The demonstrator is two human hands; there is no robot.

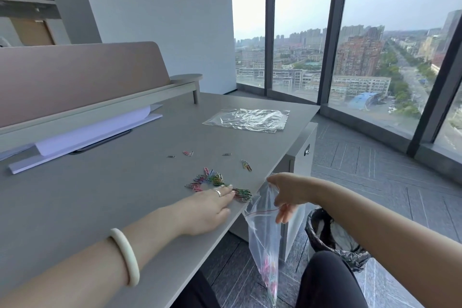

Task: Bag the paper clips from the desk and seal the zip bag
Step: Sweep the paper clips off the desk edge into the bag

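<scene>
Coloured paper clips (208, 179) lie in a loose heap near the right edge of the grey desk (100, 195), with a few strays farther back. My left hand (208, 207) rests flat on the desk, its fingertips against a small bunch of clips (243, 194) right at the edge. Just below that edge my right hand (287, 194) holds a clear zip bag (265, 240) by its open mouth. The bag hangs down beside the desk, and some coloured clips sit in its bottom.
More clear zip bags (247, 120) lie flat at the desk's far right. White paper sheets (87, 132) sit under a raised shelf at the back left. A bin with a black liner (332, 235) stands on the floor to the right, by my dark-clothed knee (330, 280).
</scene>
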